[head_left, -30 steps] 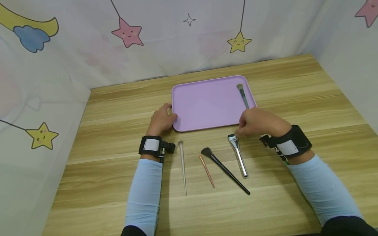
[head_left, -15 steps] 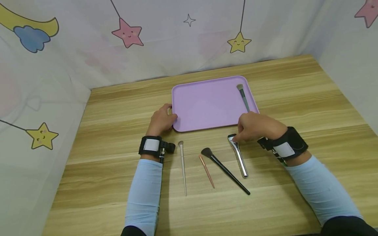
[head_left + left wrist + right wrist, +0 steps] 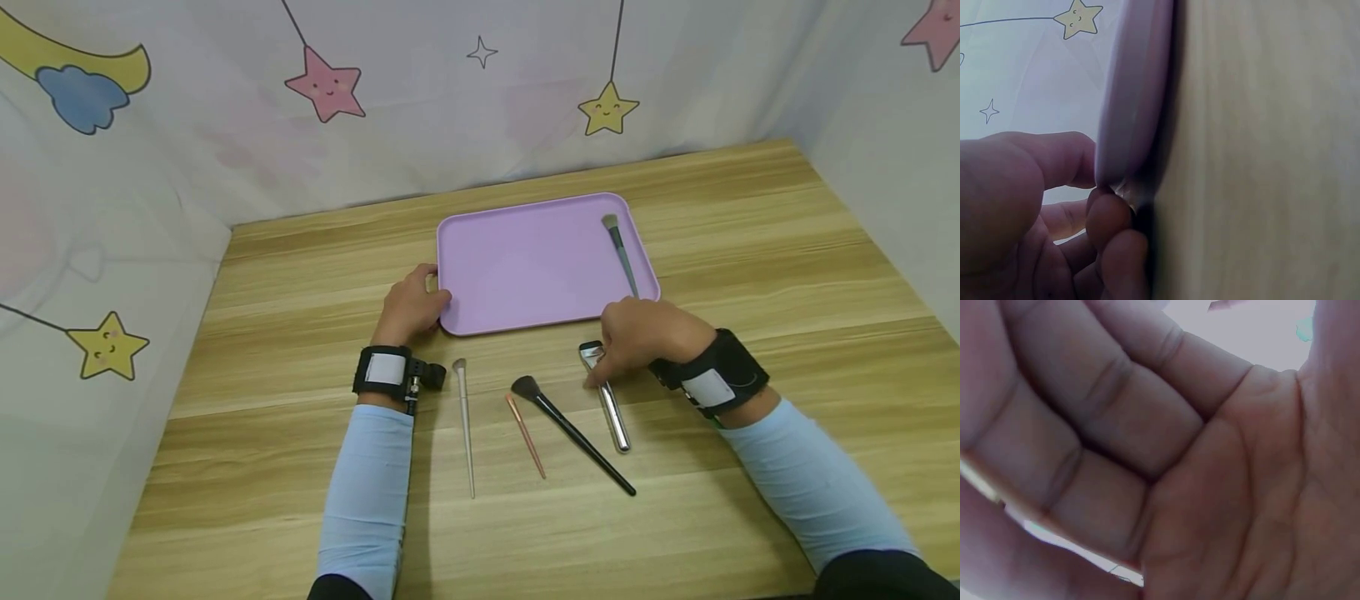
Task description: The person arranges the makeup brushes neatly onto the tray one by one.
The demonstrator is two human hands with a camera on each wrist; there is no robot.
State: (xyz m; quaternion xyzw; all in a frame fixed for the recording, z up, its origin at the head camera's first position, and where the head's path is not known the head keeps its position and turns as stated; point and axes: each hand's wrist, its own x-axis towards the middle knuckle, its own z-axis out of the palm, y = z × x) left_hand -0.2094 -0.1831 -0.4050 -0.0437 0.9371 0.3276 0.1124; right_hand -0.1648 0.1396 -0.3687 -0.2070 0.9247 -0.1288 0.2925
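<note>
The lilac tray lies flat at the back, with a green-handled makeup brush along its right side. My left hand holds the tray's left front corner; in the left wrist view, the thumb meets the rim and bent fingers sit under it. Over the silver makeup brush, my right hand reaches down, thumb side across the upper handle. The right wrist view is filled by palm and bent fingers, which hide the brush.
On the wooden table, left of the silver brush, lie a black makeup brush, a short rose-gold brush and a slim pale-handled brush. A white curtain with stars hangs behind.
My right hand has moved from the tray's front right corner toward me, from the silver brush's head onto its upper handle. That brush and my left hand have stayed put.
</note>
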